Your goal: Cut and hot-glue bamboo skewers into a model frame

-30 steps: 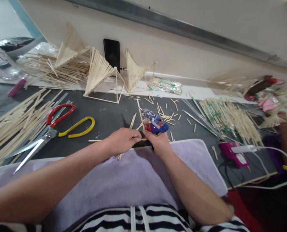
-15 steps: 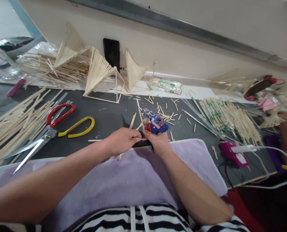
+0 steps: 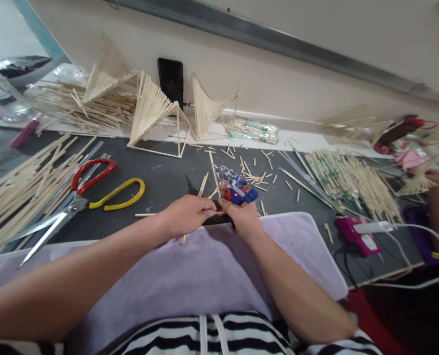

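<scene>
My left hand [image 3: 189, 213] is closed on a thin wooden stick [image 3: 144, 215] that lies crosswise, its left end showing past the wrist. Close beside it, my right hand [image 3: 244, 217] is wrapped round a blue hot glue gun [image 3: 237, 187] with a small red light. The gun's nozzle points up and left, away from me. A second stick [image 3: 215, 175] rises at a slant from between the two hands, and the right fingertips seem to pinch its lower end. Where the sticks meet is hidden by the fingers.
Scissors [image 3: 73, 207] with red and yellow handles lie left, by loose sticks [image 3: 27, 180]. Curved stick models [image 3: 151, 111] and a phone [image 3: 171, 81] stand behind. Short cut pieces [image 3: 254, 178] lie beyond the gun. A pink power strip [image 3: 359, 236] and another person's hand [image 3: 435, 180] are right.
</scene>
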Action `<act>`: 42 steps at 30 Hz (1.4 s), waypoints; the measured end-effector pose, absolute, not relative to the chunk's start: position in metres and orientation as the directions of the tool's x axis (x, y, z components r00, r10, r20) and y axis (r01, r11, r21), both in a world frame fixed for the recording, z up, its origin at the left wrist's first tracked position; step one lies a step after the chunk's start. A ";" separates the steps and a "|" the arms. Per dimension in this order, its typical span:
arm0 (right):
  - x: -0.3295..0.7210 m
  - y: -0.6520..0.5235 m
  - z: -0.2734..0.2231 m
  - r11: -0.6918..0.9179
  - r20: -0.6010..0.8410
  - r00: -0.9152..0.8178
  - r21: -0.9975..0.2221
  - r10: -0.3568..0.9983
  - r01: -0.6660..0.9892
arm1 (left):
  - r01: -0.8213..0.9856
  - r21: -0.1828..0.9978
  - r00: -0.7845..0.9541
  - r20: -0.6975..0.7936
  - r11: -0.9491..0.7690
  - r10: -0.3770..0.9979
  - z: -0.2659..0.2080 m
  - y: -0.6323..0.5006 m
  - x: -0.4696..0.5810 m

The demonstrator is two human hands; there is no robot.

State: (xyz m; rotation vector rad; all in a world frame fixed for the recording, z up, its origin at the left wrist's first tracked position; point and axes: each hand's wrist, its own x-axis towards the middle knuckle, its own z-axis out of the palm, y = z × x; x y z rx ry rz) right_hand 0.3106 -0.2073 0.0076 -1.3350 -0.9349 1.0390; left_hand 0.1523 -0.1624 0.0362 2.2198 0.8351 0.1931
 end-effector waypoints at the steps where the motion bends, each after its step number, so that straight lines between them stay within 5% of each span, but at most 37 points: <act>1: 0.310 -0.207 0.008 -0.040 -0.053 0.290 -0.998 0.955 -0.050 | 0.506 0.693 0.778 -0.109 -0.514 0.618 0.036 -0.162 0.152; 42: 0.311 -0.206 0.003 -0.050 -0.070 0.293 -0.996 0.953 -0.075 | 0.506 0.698 0.778 -0.114 -0.507 0.618 0.035 -0.163 0.152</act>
